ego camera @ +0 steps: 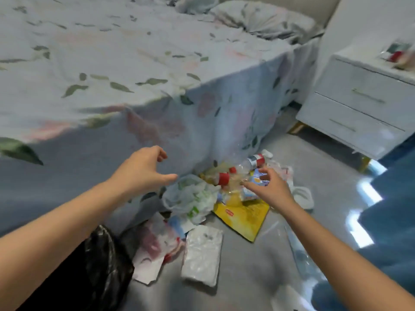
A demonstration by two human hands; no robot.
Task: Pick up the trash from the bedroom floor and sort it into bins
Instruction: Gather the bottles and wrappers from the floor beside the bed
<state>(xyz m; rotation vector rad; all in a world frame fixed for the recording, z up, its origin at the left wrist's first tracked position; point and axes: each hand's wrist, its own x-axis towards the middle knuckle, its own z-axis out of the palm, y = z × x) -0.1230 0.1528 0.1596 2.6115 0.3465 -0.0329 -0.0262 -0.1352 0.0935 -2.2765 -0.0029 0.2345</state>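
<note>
No words or numbers can be read anywhere here, because everything is too blurry. The yellow bag (244, 218) on the floor has a small red patch and some dark lines that look like print, but the letters cannot be made out. The white plastic bag (195, 198) has green marks on it and the bottle (253, 161) has a red and gray label, and those cannot be read either.

Floral bed (112, 63), white nightstand (359, 104)
</note>
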